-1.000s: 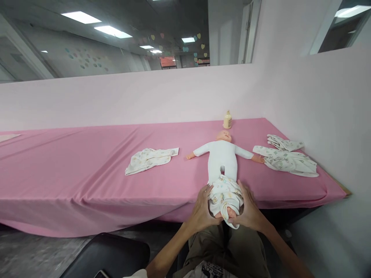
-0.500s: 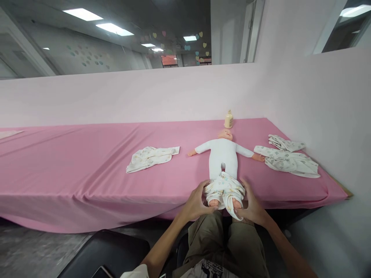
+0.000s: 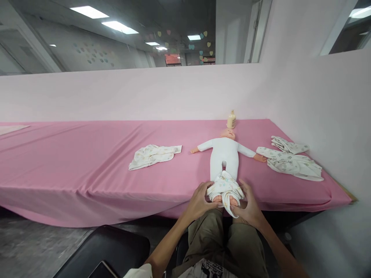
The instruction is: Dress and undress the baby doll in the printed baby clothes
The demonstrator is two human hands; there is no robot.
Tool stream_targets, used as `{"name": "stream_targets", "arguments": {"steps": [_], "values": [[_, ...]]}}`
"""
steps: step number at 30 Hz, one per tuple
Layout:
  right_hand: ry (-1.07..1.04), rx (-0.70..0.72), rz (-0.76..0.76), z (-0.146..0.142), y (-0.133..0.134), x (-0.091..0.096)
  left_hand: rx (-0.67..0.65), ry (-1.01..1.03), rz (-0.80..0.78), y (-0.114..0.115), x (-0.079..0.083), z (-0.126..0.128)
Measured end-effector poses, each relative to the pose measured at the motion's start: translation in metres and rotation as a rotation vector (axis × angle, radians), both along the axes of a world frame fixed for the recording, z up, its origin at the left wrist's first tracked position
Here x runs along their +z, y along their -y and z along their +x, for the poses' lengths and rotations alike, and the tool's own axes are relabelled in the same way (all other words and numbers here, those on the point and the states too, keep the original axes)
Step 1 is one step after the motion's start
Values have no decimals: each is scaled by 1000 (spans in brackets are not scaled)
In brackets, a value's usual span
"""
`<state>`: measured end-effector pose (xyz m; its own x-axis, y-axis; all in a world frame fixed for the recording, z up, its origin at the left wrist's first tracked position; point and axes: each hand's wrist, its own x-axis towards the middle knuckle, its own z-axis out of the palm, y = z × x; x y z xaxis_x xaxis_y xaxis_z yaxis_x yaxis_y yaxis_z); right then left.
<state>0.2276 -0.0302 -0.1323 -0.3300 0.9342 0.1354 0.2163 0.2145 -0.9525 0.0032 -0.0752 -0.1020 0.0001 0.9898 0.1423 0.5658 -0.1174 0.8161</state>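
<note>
A baby doll (image 3: 224, 154) in a white bodysuit lies on its back on the pink-covered table (image 3: 87, 154), arms spread, feet toward me at the front edge. Printed white baby trousers (image 3: 224, 187) are bunched around its lower legs, with the bare feet showing. My left hand (image 3: 199, 200) grips the trousers and the doll's leg from the left. My right hand (image 3: 249, 206) grips them from the right. Both hands have fingers curled around the cloth.
A folded printed garment (image 3: 153, 154) lies left of the doll. More printed baby clothes (image 3: 290, 164) lie at the right by the wall. A small cream bottle (image 3: 231, 119) stands behind the doll's head. A black chair (image 3: 110, 251) is at lower left.
The trousers have bunched lower around the doll's feet and my hands have come closer together at the table's edge. The view has shifted slightly to the left.
</note>
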Motion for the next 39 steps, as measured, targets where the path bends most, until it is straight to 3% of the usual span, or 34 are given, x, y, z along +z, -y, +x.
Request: {"name": "stream_targets", "arguments": {"steps": [6,14,22,29,34,39], "values": [[52,-42,11,-1,2,-2,0,-28,88,0,-1,4],[44,-1,-89,1,-4,1,11,65,-13,-2,3,8],[-214,72,-179,-1,2,3,76,130,-50,2,5,11],[-107,-7,-200,1,18,19,105,136,-70,15,9,15],[-66,23,-182,-1,28,29,37,174,-104,24,-1,20],[-31,81,-203,1,36,43,-50,210,-133,29,5,16]]}}
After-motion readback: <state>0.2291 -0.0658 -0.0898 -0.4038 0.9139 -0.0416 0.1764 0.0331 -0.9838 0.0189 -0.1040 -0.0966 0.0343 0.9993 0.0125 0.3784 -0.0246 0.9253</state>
